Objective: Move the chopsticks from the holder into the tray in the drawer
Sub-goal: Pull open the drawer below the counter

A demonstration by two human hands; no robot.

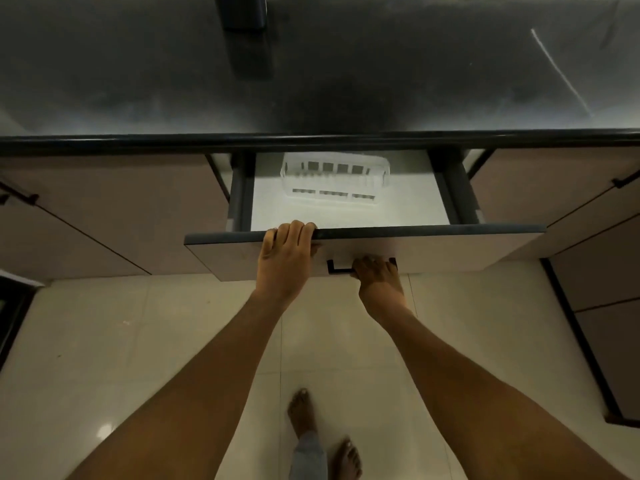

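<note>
The drawer (pixel 433 233) under the dark countertop stands partly pulled out. Inside it, toward the back, sits a white slotted plastic tray (pixel 334 178) on a pale liner; nothing shows inside the tray. My left hand (pixel 285 254) is hooked over the top edge of the drawer front, fingers curled inside. My right hand (pixel 375 271) grips the black bar handle (pixel 337 268) on the drawer face. A dark upright object (pixel 242 12) at the back of the counter may be the holder; no chopsticks are visible.
The dark countertop (pixel 381 81) runs across the top, with a thin pale streak (pixel 561 72) on its right part. Closed beige cabinet doors (pixel 104 216) flank the drawer. Below lies a glossy tiled floor (pixel 138 341), with my bare feet (pixel 318 431) on it.
</note>
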